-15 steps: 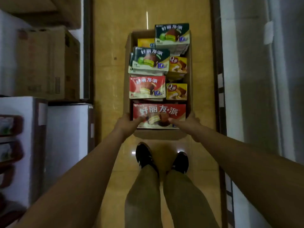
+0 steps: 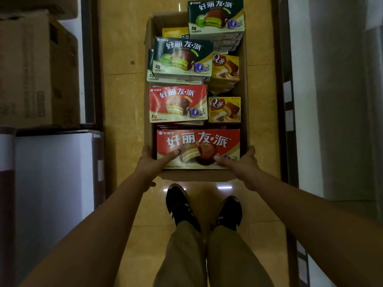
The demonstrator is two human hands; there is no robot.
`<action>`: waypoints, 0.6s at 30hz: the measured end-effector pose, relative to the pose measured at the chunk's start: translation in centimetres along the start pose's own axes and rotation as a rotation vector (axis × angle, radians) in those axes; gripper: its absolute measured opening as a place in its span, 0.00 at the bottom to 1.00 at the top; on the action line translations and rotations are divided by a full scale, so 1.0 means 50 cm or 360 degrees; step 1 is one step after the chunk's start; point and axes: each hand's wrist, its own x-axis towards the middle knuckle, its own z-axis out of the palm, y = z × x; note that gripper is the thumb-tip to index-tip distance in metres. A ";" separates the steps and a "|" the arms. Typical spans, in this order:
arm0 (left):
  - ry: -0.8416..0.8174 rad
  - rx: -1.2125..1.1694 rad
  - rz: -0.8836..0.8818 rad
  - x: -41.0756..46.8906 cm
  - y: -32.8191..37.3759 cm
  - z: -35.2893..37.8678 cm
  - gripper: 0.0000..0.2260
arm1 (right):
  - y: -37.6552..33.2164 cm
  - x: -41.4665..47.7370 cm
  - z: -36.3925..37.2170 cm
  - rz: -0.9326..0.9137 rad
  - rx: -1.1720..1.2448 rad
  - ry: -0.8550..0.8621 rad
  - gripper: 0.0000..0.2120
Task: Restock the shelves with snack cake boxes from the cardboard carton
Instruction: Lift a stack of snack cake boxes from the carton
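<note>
An open cardboard carton (image 2: 244, 112) stands on the floor in front of my feet, filled with snack cake boxes. Nearest me lies a large red box (image 2: 199, 141). Behind it are a smaller red box (image 2: 178, 103), two yellow boxes (image 2: 224, 109), and green boxes (image 2: 182, 56) stacked toward the far end (image 2: 215, 15). My left hand (image 2: 153, 162) grips the carton's near left corner, thumb lying on the large red box. At the near right corner my right hand (image 2: 242, 162) grips the same way.
Brown cartons (image 2: 37, 69) are stacked at the left above a white unit (image 2: 53, 172). White shelving with a dark frame (image 2: 290, 100) runs along the right. The tan tiled floor (image 2: 124, 90) forms a narrow aisle; my shoes (image 2: 180, 206) stand just behind the carton.
The carton and its boxes look larger and nearer in view than before. Both hands keep the same hold on its near corners.
</note>
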 end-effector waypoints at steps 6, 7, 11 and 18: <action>-0.0078 -0.0227 -0.0068 0.041 0.009 0.013 0.40 | 0.018 0.034 0.005 0.0005 0.0104 -0.0059 0.85; -0.0076 -0.0245 -0.0062 0.046 0.009 0.015 0.39 | 0.020 0.036 0.005 -0.0004 0.0109 -0.0065 0.85; -0.0077 -0.0258 -0.0029 0.061 0.005 0.015 0.37 | 0.023 0.042 0.007 -0.0057 0.0083 -0.0053 0.85; -0.0090 -0.0284 0.0034 0.068 0.012 0.009 0.41 | 0.012 0.051 0.012 -0.0128 0.0014 0.0027 0.80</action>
